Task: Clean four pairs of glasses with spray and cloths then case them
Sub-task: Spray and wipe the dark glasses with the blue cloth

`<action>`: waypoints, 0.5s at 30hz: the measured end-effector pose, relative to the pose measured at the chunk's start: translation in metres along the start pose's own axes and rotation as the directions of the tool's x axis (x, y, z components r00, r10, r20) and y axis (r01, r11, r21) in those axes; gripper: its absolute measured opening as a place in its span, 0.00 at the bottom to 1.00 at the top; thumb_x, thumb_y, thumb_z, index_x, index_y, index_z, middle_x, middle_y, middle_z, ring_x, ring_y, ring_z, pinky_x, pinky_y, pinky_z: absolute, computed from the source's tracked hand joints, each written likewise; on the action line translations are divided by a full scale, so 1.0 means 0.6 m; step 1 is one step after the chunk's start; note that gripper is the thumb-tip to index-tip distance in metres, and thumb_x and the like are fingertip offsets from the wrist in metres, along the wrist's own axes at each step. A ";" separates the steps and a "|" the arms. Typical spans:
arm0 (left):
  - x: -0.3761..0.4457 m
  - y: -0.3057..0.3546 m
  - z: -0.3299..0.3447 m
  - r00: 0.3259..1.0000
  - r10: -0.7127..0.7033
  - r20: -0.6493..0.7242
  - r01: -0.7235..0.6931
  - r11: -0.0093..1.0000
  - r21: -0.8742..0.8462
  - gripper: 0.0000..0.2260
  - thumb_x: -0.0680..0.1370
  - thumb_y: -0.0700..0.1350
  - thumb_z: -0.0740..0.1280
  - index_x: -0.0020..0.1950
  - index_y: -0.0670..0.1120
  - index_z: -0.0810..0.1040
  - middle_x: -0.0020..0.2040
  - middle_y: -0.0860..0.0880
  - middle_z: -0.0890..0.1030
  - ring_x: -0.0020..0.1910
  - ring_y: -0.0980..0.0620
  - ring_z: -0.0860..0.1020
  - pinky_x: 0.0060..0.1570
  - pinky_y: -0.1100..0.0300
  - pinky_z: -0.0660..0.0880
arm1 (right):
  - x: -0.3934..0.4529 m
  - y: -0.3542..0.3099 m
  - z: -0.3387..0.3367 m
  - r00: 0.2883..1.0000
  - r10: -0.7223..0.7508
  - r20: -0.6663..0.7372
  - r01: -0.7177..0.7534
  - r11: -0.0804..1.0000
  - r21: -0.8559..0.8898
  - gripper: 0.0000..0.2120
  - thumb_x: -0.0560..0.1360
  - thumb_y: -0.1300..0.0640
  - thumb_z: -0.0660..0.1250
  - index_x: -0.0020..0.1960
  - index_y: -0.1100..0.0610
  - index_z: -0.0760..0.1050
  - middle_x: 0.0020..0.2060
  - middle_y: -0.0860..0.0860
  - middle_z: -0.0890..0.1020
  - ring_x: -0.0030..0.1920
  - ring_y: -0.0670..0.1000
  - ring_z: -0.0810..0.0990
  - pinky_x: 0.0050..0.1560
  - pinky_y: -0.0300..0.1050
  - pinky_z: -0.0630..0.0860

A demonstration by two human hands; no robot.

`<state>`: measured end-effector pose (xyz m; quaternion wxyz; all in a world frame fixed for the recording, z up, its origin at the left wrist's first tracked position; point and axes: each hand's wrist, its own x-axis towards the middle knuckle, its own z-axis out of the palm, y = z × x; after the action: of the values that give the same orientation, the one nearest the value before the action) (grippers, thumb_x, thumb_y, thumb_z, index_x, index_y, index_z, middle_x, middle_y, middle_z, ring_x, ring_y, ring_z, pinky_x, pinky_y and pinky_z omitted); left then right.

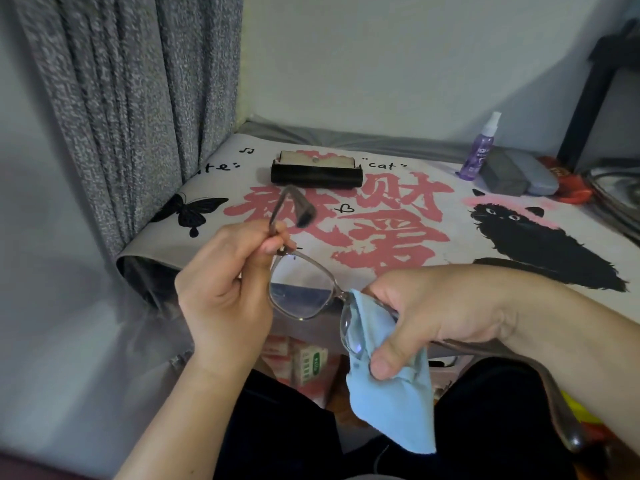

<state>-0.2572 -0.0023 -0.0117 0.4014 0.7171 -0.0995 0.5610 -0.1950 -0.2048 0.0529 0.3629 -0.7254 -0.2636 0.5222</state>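
Note:
A pair of translucent grey-framed glasses [300,289] is held in front of the table's near edge. My left hand [225,289] pinches the frame at its left hinge, with the temple arm sticking up above the fingers. My right hand [426,317] grips a light blue cloth [394,403] wrapped over the right lens, thumb pressing on the front. The cloth's lower end hangs loose. A black glasses case [317,175] lies open at the table's back. A purple spray bottle [479,150] stands at the back right beside a grey case [504,174] and a bluish-grey case [540,176].
The table [460,237] is covered with a printed cloth showing red characters and a black cat. A grey curtain [131,109] hangs at the left. A red object [571,188] lies at the far right, and boxes [304,362] sit under the table.

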 end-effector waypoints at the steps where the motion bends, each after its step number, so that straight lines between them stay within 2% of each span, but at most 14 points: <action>1: -0.001 0.003 0.001 1.000 -0.002 0.001 0.002 1.000 -0.006 0.06 0.83 0.40 0.64 0.50 0.42 0.80 0.43 0.49 0.82 0.45 0.60 0.79 0.50 0.68 0.71 | 0.001 -0.003 0.004 0.999 -0.013 -0.029 0.013 1.000 -0.017 0.10 0.72 0.70 0.74 0.47 0.57 0.80 0.43 0.51 0.86 0.46 0.51 0.85 0.48 0.42 0.80; 5: -0.004 0.009 0.008 1.000 -0.031 0.001 0.031 0.999 -0.043 0.10 0.83 0.42 0.64 0.48 0.39 0.82 0.43 0.48 0.82 0.45 0.57 0.80 0.50 0.67 0.72 | 0.001 -0.009 0.011 0.986 -0.104 -0.132 0.101 0.994 -0.027 0.06 0.74 0.67 0.72 0.46 0.57 0.81 0.42 0.51 0.85 0.45 0.48 0.84 0.49 0.41 0.79; 8: 0.001 0.000 0.007 0.996 -0.093 -0.017 0.090 0.989 -0.113 0.05 0.83 0.42 0.64 0.49 0.46 0.79 0.44 0.50 0.82 0.44 0.57 0.80 0.48 0.62 0.74 | 0.002 -0.002 0.014 0.971 -0.146 -0.188 0.160 0.985 0.059 0.06 0.79 0.67 0.67 0.50 0.59 0.80 0.44 0.51 0.85 0.45 0.46 0.84 0.48 0.38 0.80; 11: 0.002 -0.005 0.004 0.992 -0.122 -0.007 0.120 0.981 -0.153 0.07 0.83 0.41 0.65 0.48 0.51 0.79 0.44 0.52 0.82 0.44 0.55 0.81 0.49 0.57 0.75 | -0.003 0.004 0.016 0.971 -0.141 -0.191 0.175 0.970 0.171 0.06 0.80 0.62 0.64 0.50 0.60 0.80 0.42 0.50 0.85 0.43 0.46 0.84 0.44 0.38 0.79; 13: 0.004 -0.009 0.001 0.992 -0.128 0.009 0.128 0.980 -0.153 0.06 0.83 0.43 0.65 0.49 0.49 0.80 0.44 0.52 0.83 0.44 0.51 0.81 0.49 0.52 0.77 | -0.011 0.008 0.012 0.981 -0.115 -0.159 0.150 0.962 0.226 0.07 0.78 0.59 0.65 0.50 0.60 0.80 0.42 0.50 0.86 0.43 0.47 0.84 0.42 0.39 0.79; 15: 0.006 -0.010 -0.002 0.992 -0.120 0.045 0.125 0.982 -0.139 0.06 0.83 0.42 0.65 0.48 0.46 0.80 0.43 0.50 0.83 0.44 0.50 0.81 0.49 0.53 0.76 | -0.017 0.014 0.007 0.995 -0.068 -0.074 0.083 0.972 0.219 0.07 0.79 0.64 0.64 0.55 0.62 0.79 0.48 0.53 0.85 0.48 0.50 0.84 0.46 0.41 0.80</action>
<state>-0.2531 0.0034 -0.0113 0.4834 0.7016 -0.1021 0.5135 -0.2023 -0.2165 0.0510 0.4697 -0.6867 -0.2188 0.5099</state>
